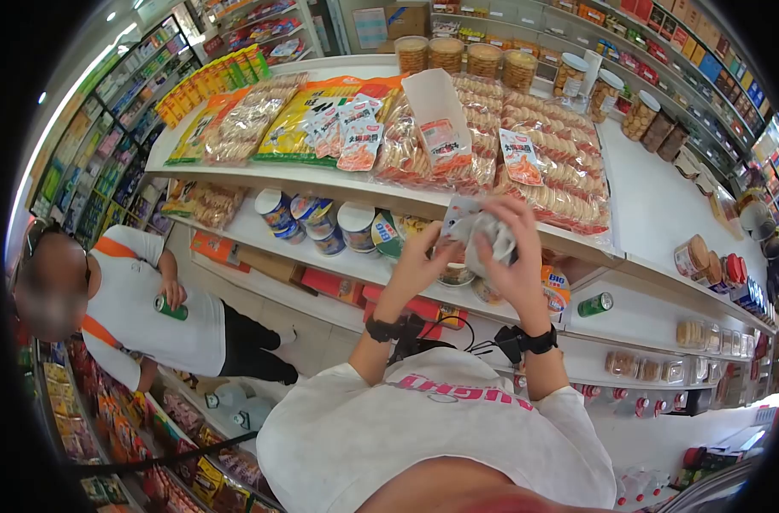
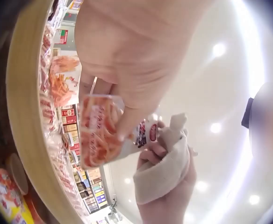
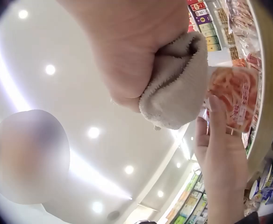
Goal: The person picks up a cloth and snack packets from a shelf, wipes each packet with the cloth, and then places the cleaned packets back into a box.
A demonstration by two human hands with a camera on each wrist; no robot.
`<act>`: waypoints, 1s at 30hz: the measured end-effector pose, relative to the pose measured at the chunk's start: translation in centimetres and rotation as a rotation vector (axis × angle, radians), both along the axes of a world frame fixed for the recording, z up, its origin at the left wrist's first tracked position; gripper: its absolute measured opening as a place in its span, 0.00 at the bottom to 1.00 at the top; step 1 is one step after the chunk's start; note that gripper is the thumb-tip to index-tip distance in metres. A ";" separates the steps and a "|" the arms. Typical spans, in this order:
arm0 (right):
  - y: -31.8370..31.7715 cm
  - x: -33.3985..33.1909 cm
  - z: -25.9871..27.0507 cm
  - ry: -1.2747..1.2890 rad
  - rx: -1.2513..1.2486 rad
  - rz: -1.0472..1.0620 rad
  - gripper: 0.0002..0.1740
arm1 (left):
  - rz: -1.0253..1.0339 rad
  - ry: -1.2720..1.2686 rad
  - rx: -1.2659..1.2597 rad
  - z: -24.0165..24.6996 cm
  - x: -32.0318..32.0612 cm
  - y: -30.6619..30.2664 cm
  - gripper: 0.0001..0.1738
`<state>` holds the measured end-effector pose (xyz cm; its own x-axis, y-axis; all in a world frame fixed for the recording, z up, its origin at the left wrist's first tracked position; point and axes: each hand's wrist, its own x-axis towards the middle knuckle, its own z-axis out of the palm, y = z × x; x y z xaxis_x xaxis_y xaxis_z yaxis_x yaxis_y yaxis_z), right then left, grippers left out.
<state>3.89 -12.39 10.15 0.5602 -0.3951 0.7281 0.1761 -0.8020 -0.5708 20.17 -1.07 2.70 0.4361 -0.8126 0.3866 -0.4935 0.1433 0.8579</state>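
My left hand (image 1: 419, 269) pinches a small snack packet (image 2: 99, 133) between thumb and fingers. The packet has an orange-red food picture on one end and white with dark lettering on the other. Bunched in my right hand (image 1: 522, 252) is a greyish-white cloth (image 3: 181, 88), its fingers curled round it. Both hands are close together in front of the upper shelf's edge, the cloth right beside the packet. Similar white and orange packets (image 1: 359, 145) lie on bagged goods on the shelf, and another packet (image 1: 519, 158) lies to the right on bagged round biscuits (image 1: 556, 154).
Clear jars (image 1: 445, 56) line the back of the upper shelf (image 1: 637, 214). Tubs (image 1: 355, 227) stand on the shelf below, and a green can (image 1: 596, 304) lies further right. At left, a person in a white shirt (image 1: 158, 295) holds a green can (image 1: 170, 308).
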 end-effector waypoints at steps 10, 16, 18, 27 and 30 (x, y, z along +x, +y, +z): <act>2.4 2.3 -3.0 0.037 -0.071 -0.186 0.26 | 0.120 -0.027 -0.119 0.5 -5.6 1.9 0.08; -2.7 1.4 -11.6 -0.251 1.144 0.285 0.27 | 0.097 -0.163 -0.074 2.2 -8.6 4.0 0.09; -1.5 -0.3 -9.3 -0.471 1.471 0.422 0.30 | 0.096 0.042 -0.065 2.4 -9.4 3.7 0.10; 1.9 -9.0 -8.3 -0.329 0.948 -0.001 0.22 | 0.258 -0.454 -0.032 2.1 -13.8 0.3 0.34; 1.5 -11.6 -7.7 -0.369 0.981 -0.122 0.23 | -0.273 0.204 0.019 1.8 -16.4 -0.7 0.36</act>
